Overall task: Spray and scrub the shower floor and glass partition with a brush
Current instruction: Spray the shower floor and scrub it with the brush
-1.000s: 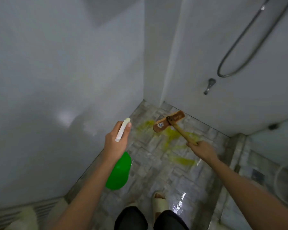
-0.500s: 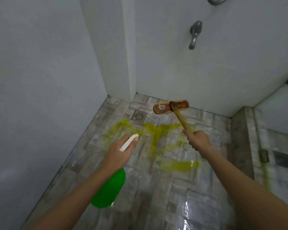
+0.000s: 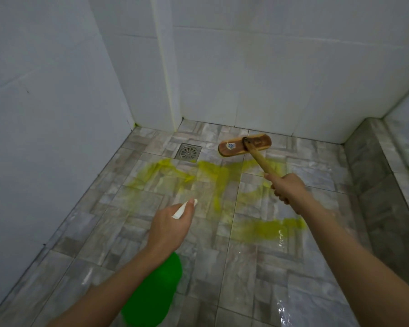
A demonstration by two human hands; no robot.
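Since the earlier frame: view tipped lower, tap gone from sight; brush (image 3: 244, 145) head sits nearer the back wall (image 3: 269, 74). Head view: right hand (image 3: 287, 188) extended forward, fingers wrapped shut round the wooden handle, head flat on shower floor (image 3: 257, 274) beyond. Left hand (image 3: 169, 228) closed on green spray bottle (image 3: 155, 293), white nozzle forward. Yellow spray streaks (image 3: 213, 178) lie between hands and drain (image 3: 188, 151).

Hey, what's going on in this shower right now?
A person is cleaning the shower floor. The left hand holds a green spray bottle aimed at the tiles, where yellow-green cleaner is streaked. The right hand grips the wooden handle of a brush, whose head sits near the back wall, right of the drain. The streaks look mostly unscrubbed.
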